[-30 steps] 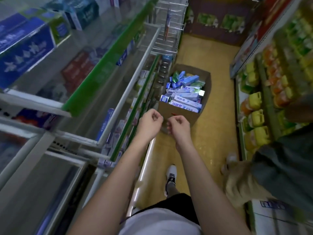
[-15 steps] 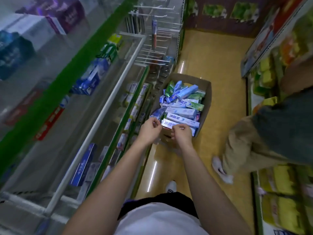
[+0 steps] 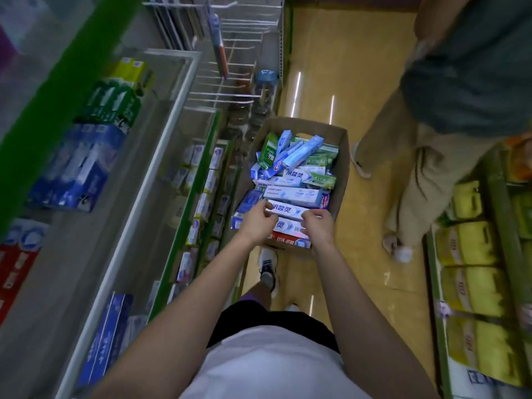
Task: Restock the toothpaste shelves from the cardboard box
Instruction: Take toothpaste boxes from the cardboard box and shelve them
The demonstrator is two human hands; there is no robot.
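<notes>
A brown cardboard box (image 3: pixel 341 168) stands on the aisle floor, full of several toothpaste cartons in white, blue and green. My left hand (image 3: pixel 257 220) and my right hand (image 3: pixel 318 226) are both down at the box's near end. Each has its fingers curled on one end of a white-and-blue toothpaste carton (image 3: pixel 288 210) lying on top of the pile. A red-and-white carton (image 3: pixel 290 240) lies just below it. The toothpaste shelves (image 3: pixel 184 168) run along the left, with green edge strips and partly stocked rows of cartons.
Another person in beige trousers (image 3: pixel 417 174) stands on the yellow floor right of the box. Shelves of yellow packs (image 3: pixel 475 286) line the right side. Wire hooks (image 3: pixel 230 82) jut out beyond the left shelves. My shoe (image 3: pixel 268 269) is beside the box.
My view has tipped down and closed in on the box. Both hands reached forward into it and took hold of the white-and-blue carton. The other person stepped further along the aisle.
</notes>
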